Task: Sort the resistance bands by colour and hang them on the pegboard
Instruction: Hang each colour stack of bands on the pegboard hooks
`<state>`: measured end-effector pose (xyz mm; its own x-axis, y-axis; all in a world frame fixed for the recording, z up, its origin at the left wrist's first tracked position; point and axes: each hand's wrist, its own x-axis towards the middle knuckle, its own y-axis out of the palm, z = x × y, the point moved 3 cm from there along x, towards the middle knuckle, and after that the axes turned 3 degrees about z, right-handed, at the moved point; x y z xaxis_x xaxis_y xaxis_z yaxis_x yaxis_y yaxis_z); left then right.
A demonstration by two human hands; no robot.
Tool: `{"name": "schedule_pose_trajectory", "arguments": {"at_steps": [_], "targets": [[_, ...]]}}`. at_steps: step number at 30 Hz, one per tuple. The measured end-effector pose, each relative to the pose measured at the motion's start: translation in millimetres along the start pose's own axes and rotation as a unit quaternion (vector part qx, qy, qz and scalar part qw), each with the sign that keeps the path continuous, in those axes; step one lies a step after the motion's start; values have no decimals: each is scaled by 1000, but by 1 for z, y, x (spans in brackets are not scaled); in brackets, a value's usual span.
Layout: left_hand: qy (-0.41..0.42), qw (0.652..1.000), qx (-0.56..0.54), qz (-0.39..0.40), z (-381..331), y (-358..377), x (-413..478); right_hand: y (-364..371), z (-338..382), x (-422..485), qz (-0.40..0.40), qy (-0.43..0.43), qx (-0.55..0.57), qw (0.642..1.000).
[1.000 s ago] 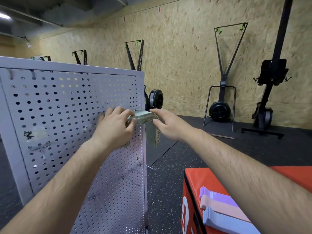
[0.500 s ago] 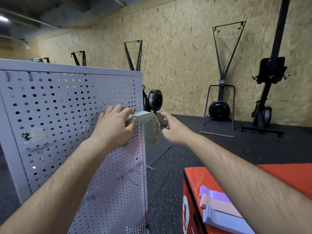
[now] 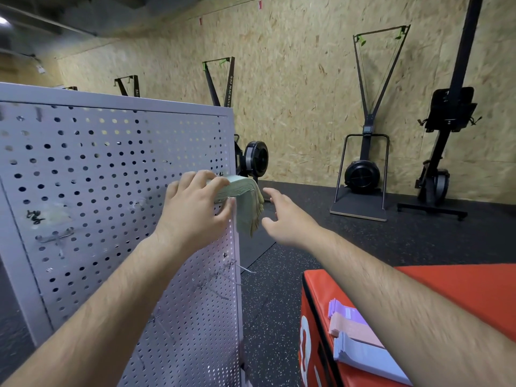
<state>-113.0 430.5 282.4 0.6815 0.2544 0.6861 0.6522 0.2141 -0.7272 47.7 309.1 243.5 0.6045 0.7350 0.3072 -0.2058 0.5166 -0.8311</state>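
Observation:
A stack of pale green resistance bands (image 3: 247,202) hangs at the right edge of the grey pegboard (image 3: 111,191), its ends drooping down. My left hand (image 3: 195,210) grips the stack from above, fingers curled over its top and thumb under it. My right hand (image 3: 282,216) floats just right of the bands with fingers spread, touching nothing. Purple (image 3: 346,312), peach (image 3: 354,331) and light blue (image 3: 365,356) band stacks lie on the red box (image 3: 460,297) at lower right, partly hidden by my right forearm.
Bare metal hooks (image 3: 223,275) stick out of the pegboard below the green bands. Ski-trainer machines (image 3: 363,163) stand along the chipboard wall on black rubber floor. The red box sits close to the pegboard's right side.
My right hand let go of the green bands and drew back to the right with fingers spread. The left hand kept its grip on the stack at the pegboard.

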Motion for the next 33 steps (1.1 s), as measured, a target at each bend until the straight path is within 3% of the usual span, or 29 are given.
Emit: {"name": "schedule_pose_trajectory", "arguments": {"at_steps": [4, 8, 14, 18, 26, 29, 33], "targets": [[11, 999, 14, -46, -11, -4, -14, 5, -9, -14, -11, 11, -13, 1000], [85, 991, 18, -99, -51, 2, -43, 9, -23, -40, -33, 8, -55, 998], [145, 989, -31, 0, -123, 74, -76, 20, -65, -128, -44, 29, -108, 993], [165, 980, -85, 70, -182, 133, -99, 27, -126, -194, -10, 81, -152, 985], [222, 925, -175, 253, -305, 247, -154, 11, -292, -304, 13, 313, -163, 936], [235, 911, -180, 287, -335, 279, -165, 3, -342, -324, 19, 438, -79, 895], [239, 910, -178, 288, -351, 307, -181, 4, -372, -323, -3, 499, 29, 866]]}}
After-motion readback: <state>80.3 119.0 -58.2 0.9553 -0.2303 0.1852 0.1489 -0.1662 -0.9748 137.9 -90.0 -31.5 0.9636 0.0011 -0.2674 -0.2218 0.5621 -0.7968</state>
